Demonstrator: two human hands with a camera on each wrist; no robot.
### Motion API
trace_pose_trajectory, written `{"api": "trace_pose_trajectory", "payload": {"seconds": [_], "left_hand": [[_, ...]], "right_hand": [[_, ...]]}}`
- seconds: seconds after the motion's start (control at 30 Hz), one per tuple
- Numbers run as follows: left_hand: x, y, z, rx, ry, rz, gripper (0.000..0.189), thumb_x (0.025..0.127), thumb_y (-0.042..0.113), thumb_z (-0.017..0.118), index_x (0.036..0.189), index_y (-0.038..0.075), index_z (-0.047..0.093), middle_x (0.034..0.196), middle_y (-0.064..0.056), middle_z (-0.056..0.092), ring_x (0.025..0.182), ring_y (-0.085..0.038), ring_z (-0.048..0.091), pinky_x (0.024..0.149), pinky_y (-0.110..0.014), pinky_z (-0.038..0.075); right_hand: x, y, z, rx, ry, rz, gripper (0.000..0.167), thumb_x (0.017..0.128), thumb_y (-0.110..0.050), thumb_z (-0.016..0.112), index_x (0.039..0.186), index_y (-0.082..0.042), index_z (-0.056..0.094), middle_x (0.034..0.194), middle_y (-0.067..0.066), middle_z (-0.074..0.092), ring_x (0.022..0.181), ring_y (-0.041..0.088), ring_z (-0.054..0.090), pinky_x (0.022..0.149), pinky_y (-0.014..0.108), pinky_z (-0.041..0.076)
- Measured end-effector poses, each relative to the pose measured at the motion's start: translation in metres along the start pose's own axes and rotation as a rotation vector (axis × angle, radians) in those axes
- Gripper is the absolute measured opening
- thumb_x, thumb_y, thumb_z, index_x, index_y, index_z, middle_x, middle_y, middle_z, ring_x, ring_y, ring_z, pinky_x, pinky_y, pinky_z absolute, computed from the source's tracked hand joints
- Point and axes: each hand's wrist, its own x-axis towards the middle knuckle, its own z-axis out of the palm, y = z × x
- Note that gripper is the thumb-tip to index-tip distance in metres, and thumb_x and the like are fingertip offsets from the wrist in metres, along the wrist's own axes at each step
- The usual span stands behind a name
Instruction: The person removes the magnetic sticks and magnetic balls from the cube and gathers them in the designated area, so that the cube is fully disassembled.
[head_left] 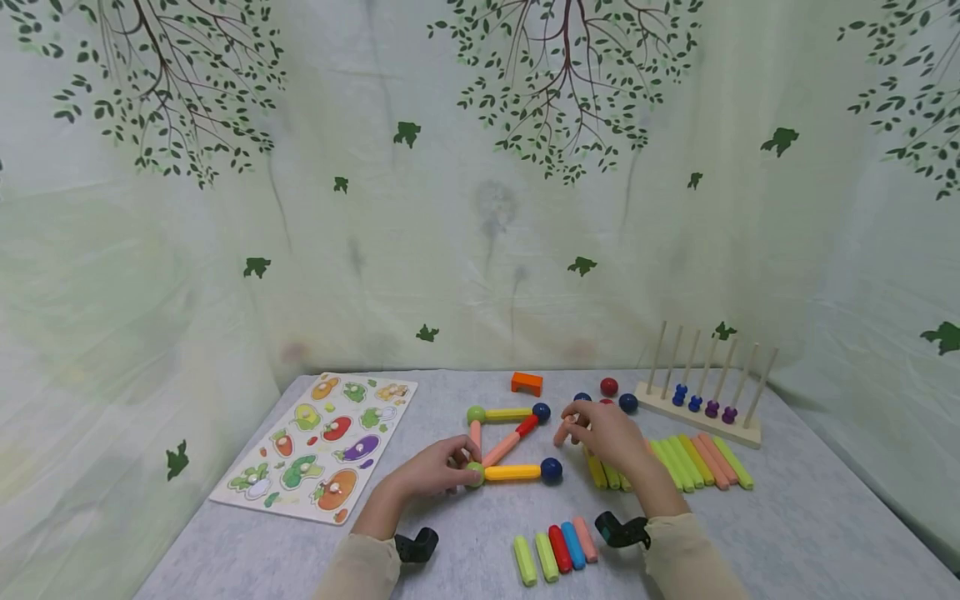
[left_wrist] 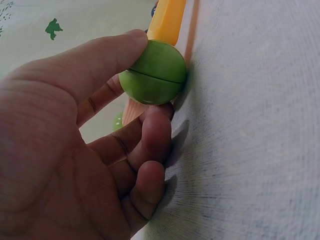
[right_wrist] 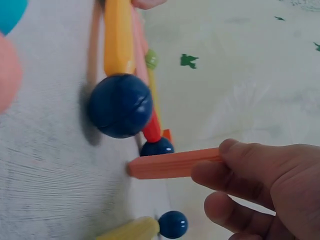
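My left hand (head_left: 431, 468) pinches a green ball (left_wrist: 154, 75) between thumb and fingers at the near left corner of a flat shape of sticks and balls. From that ball a yellow-orange stick (head_left: 513, 472) runs right to a dark blue ball (head_left: 551, 471). A pink-and-red diagonal (head_left: 501, 448) leads to another blue ball (head_left: 541, 412), and a yellow stick (head_left: 507, 414) joins that one to a second green ball (head_left: 476, 414). Right of the shape, my right hand (head_left: 606, 433) pinches a salmon stick (right_wrist: 172, 164) by one end, its other end pointing down close to the table.
A vegetable puzzle board (head_left: 315, 446) lies at left. Behind stand an orange block (head_left: 527, 383) and loose balls (head_left: 609, 387). At right are a peg rack (head_left: 705, 417) with beads and a row of sticks (head_left: 686, 462) partly behind my right hand. More sticks (head_left: 559, 548) lie in front.
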Motion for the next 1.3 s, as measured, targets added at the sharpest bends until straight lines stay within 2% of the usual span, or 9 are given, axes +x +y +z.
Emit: {"api": "trace_pose_trajectory", "payload": {"seconds": [0.17, 0.4, 0.53, 0.67, 0.87, 1.03, 1.17, 1.3], "left_hand": [[-0.001, 0.000, 0.000, 0.001, 0.004, -0.006, 0.024, 0.091, 0.031, 0.073, 0.108, 0.020, 0.060, 0.094, -0.006, 0.059, 0.071, -0.018, 0.057, 0.059, -0.030, 0.044], [-0.001, -0.002, 0.001, -0.002, 0.004, -0.012, 0.025, 0.090, 0.032, 0.073, 0.109, 0.021, 0.061, 0.095, -0.005, 0.060, 0.071, -0.018, 0.058, 0.060, -0.029, 0.046], [-0.001, -0.002, 0.001, -0.001, 0.004, -0.012, 0.025, 0.090, 0.032, 0.073, 0.109, 0.022, 0.061, 0.096, -0.006, 0.060, 0.071, -0.018, 0.058, 0.058, -0.029, 0.045], [-0.001, -0.002, 0.001, 0.001, 0.007, -0.011, 0.025, 0.090, 0.033, 0.074, 0.109, 0.022, 0.060, 0.096, -0.006, 0.059, 0.071, -0.018, 0.057, 0.059, -0.029, 0.044], [-0.001, -0.003, 0.001, 0.004, 0.018, -0.012, 0.025, 0.090, 0.033, 0.074, 0.108, 0.022, 0.061, 0.096, -0.006, 0.060, 0.072, -0.018, 0.057, 0.061, -0.030, 0.047], [0.000, -0.003, 0.000, 0.005, 0.014, -0.003, 0.025, 0.090, 0.033, 0.074, 0.108, 0.021, 0.061, 0.095, -0.006, 0.060, 0.072, -0.018, 0.057, 0.061, -0.030, 0.046], [0.000, -0.004, 0.000, 0.003, 0.013, 0.007, 0.025, 0.090, 0.032, 0.074, 0.108, 0.020, 0.061, 0.094, -0.006, 0.059, 0.072, -0.018, 0.056, 0.062, -0.031, 0.046], [0.001, -0.004, 0.001, 0.000, 0.015, 0.008, 0.025, 0.090, 0.032, 0.074, 0.108, 0.020, 0.061, 0.094, -0.006, 0.059, 0.072, -0.018, 0.056, 0.062, -0.031, 0.046]], "right_hand": [[-0.001, 0.003, -0.016, 0.086, 0.014, -0.015, 0.018, 0.096, -0.029, 0.067, 0.109, -0.017, 0.070, 0.086, -0.001, 0.065, 0.062, 0.016, 0.056, 0.059, 0.027, 0.049], [-0.005, 0.005, -0.032, 0.133, -0.036, -0.055, 0.020, 0.095, -0.033, 0.068, 0.105, -0.016, 0.072, 0.090, 0.003, 0.065, 0.066, 0.025, 0.060, 0.058, 0.028, 0.046], [-0.007, 0.007, -0.036, 0.140, -0.041, -0.044, 0.024, 0.095, -0.035, 0.068, 0.107, -0.014, 0.071, 0.091, 0.003, 0.066, 0.066, 0.021, 0.058, 0.060, 0.028, 0.049], [-0.007, 0.011, -0.037, 0.142, -0.082, -0.005, 0.025, 0.094, -0.034, 0.069, 0.105, -0.012, 0.069, 0.092, 0.006, 0.068, 0.065, 0.020, 0.060, 0.065, 0.030, 0.052], [-0.002, 0.016, -0.029, 0.177, -0.097, 0.065, 0.018, 0.093, -0.026, 0.071, 0.101, -0.011, 0.067, 0.091, 0.004, 0.069, 0.065, 0.016, 0.065, 0.071, 0.033, 0.059], [0.002, 0.017, -0.015, 0.114, -0.071, 0.093, 0.013, 0.095, -0.022, 0.069, 0.103, -0.012, 0.070, 0.092, 0.004, 0.068, 0.065, 0.016, 0.061, 0.064, 0.028, 0.056], [0.005, 0.016, -0.003, 0.088, -0.062, 0.110, 0.020, 0.093, -0.021, 0.070, 0.111, -0.012, 0.069, 0.094, 0.005, 0.065, 0.070, 0.017, 0.058, 0.064, 0.027, 0.054], [0.007, 0.017, 0.007, 0.048, -0.101, 0.093, 0.029, 0.090, -0.021, 0.073, 0.119, -0.015, 0.067, 0.098, 0.003, 0.063, 0.081, 0.017, 0.056, 0.075, 0.031, 0.053]]}}
